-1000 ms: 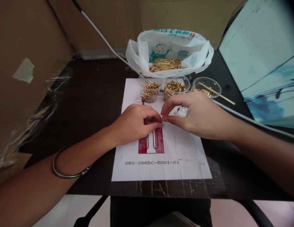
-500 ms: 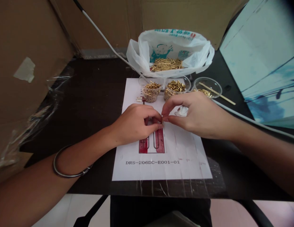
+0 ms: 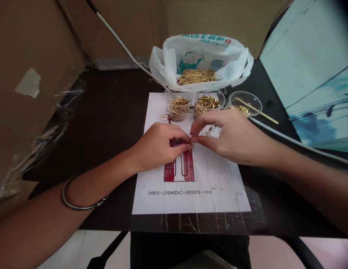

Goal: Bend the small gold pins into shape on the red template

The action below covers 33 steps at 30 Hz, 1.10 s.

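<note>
My left hand and my right hand meet over a printed sheet. Thumb and forefinger of each are pinched together, fingertips nearly touching. A tiny brass-coloured glint shows between them, but the piece itself is mostly hidden. Below the fingers lies a red-and-white printed diagram with dark looped lines, partly covered by my left hand. A crumpled white wad shows in the gap under my right palm; whether it is held or lying there I cannot tell.
Behind the hands stand a clear cup of thin brass pins, a cup of short brass tubes and a third clear cup. Farther back sits a white plastic bag holding long brass pins. A stick and a white cable lie right.
Both hands stay pinched together over the sheet, with only a very slight shift of the fingertips. The whole view has moved a little; the cups and bag are unchanged.
</note>
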Tool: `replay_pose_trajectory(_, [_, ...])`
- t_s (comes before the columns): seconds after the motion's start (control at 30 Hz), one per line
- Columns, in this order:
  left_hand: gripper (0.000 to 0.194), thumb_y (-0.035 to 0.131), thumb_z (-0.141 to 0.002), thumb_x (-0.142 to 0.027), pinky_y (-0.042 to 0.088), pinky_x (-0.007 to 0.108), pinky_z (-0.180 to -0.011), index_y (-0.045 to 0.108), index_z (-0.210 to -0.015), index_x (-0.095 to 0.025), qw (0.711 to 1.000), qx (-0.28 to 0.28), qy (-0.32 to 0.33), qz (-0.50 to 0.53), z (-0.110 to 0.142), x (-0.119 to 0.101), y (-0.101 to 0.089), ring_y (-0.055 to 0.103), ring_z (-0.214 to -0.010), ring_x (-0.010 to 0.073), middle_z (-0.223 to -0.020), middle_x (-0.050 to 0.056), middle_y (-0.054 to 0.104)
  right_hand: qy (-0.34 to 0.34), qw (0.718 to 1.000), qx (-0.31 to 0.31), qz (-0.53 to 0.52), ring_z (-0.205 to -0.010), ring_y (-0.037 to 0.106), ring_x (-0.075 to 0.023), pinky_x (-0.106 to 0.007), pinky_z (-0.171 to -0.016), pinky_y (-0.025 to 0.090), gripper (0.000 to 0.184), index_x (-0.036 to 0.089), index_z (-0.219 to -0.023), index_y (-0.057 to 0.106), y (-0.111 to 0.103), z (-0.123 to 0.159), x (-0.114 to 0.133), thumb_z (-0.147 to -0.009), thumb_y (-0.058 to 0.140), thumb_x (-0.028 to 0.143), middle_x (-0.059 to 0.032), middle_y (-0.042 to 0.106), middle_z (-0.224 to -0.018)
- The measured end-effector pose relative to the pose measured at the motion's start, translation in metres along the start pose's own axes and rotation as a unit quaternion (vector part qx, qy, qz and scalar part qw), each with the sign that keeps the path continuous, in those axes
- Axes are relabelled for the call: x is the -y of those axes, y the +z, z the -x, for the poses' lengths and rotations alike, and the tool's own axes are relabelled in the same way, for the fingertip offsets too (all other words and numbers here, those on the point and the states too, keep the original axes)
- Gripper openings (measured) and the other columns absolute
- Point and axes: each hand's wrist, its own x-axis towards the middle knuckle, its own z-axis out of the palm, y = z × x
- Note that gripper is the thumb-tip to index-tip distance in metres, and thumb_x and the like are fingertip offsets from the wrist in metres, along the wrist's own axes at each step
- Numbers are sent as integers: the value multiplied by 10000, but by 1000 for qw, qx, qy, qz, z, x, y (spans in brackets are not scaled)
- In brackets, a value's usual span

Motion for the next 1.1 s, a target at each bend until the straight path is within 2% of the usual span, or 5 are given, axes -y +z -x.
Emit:
replay_pose_trajectory(0.3, [86,678,-802,-226,462,242,-706,754,-829,-194,1000,15,-20,7,1,-3,-2,639,-721,109,-793,-14,727,14,1000,-5,23,-832,623,-159,-301,-787,423,80,211,-777,648,-1,1,2,-748,602,153,21,687,-846])
replay_pose_trajectory(0.63, [65,686,-786,-208,465,213,-656,749,-770,-200,998,25,-32,41,1,-4,-4,633,-660,96,-733,-23,725,27,999,18,-24,-842,620,-172,-298,-767,438,71,208,-772,625,-3,1,1,-741,594,152,5,689,-860])
replay_pose_trajectory(1.1, [86,677,-804,-215,486,215,-689,761,-790,-210,997,46,-34,54,0,-6,-4,668,-708,108,-785,-20,745,-9,999,24,39,-819,616,-175,-307,-752,410,105,215,-789,611,-6,3,6,-734,584,130,13,679,-852])
